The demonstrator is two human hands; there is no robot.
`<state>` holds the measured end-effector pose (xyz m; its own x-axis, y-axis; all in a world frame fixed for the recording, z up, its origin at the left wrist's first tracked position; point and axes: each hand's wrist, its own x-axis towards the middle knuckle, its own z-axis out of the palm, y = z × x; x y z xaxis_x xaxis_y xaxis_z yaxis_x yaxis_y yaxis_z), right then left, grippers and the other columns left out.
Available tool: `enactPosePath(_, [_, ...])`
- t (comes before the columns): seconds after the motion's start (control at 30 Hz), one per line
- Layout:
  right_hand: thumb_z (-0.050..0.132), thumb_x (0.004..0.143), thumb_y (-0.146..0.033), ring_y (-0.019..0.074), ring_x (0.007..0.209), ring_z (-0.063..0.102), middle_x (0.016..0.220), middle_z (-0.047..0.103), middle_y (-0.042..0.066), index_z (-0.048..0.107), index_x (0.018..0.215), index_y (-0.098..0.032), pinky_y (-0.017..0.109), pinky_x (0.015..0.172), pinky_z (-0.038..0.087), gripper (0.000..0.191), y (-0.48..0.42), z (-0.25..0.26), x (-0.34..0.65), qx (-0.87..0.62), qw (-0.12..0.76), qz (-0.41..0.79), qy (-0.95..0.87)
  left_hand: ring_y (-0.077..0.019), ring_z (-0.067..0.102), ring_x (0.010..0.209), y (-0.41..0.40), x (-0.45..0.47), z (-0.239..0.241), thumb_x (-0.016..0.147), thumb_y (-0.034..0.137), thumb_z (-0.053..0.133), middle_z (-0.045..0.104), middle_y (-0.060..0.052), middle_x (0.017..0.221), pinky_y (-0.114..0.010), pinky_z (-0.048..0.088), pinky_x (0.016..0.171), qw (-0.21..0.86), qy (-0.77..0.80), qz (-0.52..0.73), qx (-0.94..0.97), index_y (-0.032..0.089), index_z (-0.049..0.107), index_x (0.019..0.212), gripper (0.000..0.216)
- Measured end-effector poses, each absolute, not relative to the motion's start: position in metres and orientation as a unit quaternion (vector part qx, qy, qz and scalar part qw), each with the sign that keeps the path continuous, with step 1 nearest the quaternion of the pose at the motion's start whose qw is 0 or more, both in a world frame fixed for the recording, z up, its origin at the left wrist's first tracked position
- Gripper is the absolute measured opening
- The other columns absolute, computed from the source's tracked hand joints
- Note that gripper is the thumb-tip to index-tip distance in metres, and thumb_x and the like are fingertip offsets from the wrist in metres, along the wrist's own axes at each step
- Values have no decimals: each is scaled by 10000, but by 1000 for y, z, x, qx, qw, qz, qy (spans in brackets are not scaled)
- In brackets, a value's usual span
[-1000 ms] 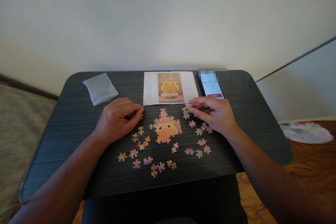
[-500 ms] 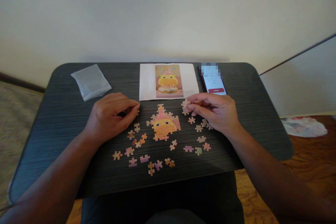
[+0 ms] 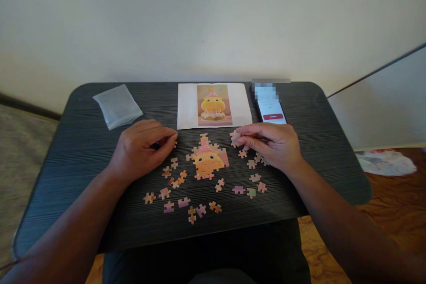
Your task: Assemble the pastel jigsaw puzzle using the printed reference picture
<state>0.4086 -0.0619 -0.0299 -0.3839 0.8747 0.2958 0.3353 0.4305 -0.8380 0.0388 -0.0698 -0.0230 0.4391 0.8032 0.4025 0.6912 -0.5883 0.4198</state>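
A partly joined puzzle (image 3: 208, 159) of a yellow figure with a pink hat lies at the middle of the dark table (image 3: 83, 151). Several loose puzzle pieces (image 3: 186, 202) are scattered around it. My right hand (image 3: 271, 144) rests to the right of the puzzle, its fingers pinched on a puzzle piece (image 3: 234, 136). My left hand (image 3: 143, 146) lies curled on the table to the left, fingertips pressed on a small piece that is mostly hidden. A printed picture (image 3: 213, 105) of the same figure lies behind the puzzle.
A phone (image 3: 270, 108) with a lit screen lies right of the printed picture. A clear plastic bag (image 3: 117, 105) sits at the table's back left. White cloth (image 3: 386, 162) lies on the wooden floor at the right. The wall stands just behind the table.
The view shifted slightly. My right hand raised its pinched piece a little from among the loose pieces; my left hand stayed in place.
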Motion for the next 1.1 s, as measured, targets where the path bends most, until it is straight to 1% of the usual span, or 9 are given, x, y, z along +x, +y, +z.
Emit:
enactPosePath(0.17, [874,1035,-303,208,900,904,1098,926,-31,892,1234,-361,381,848,762,209,-57,-29,410,-368,352,281,-813,-205,646,688,-70,39,-24,1084,263,687,713,-10,740,-403,518,702,102,438,295,843,248,805,951,179])
enactPosePath(0.37, [855,1048,-277,194,892,905,1103,927,-19,878,1246,-330,347,850,757,206,-56,-31,410,-350,349,250,-833,-203,636,698,-70,39,-23,1085,217,684,709,-12,751,-394,508,715,100,427,297,848,236,801,968,166])
enactPosePath(0.53, [856,1041,-253,190,922,907,1117,928,-6,880,1242,-302,325,874,750,208,-56,-31,410,-342,348,242,-839,-202,635,714,-69,38,-26,1085,200,688,711,-14,766,-380,499,721,95,426,294,851,217,810,985,158])
enactPosePath(0.7, [848,1043,-224,163,868,900,1096,929,-13,877,1232,-285,286,861,740,201,-55,-32,409,-340,358,251,-833,-193,631,724,-69,36,-30,1084,172,694,706,-8,780,-378,500,747,97,422,291,853,209,805,998,145])
enactPosePath(0.93, [850,1041,-235,165,845,897,1094,929,-7,879,1210,-276,291,846,740,176,-55,-35,411,-348,348,232,-839,-193,631,705,-69,37,-28,1075,171,702,701,-7,761,-370,498,717,89,415,304,853,202,804,982,141])
enactPosePath(1.1, [838,1056,-244,163,824,891,1096,929,-4,875,1216,-272,301,846,744,167,-55,-33,410,-348,346,234,-839,-189,619,706,-68,37,-30,1076,153,709,693,-10,761,-370,493,724,78,404,305,859,189,794,987,127])
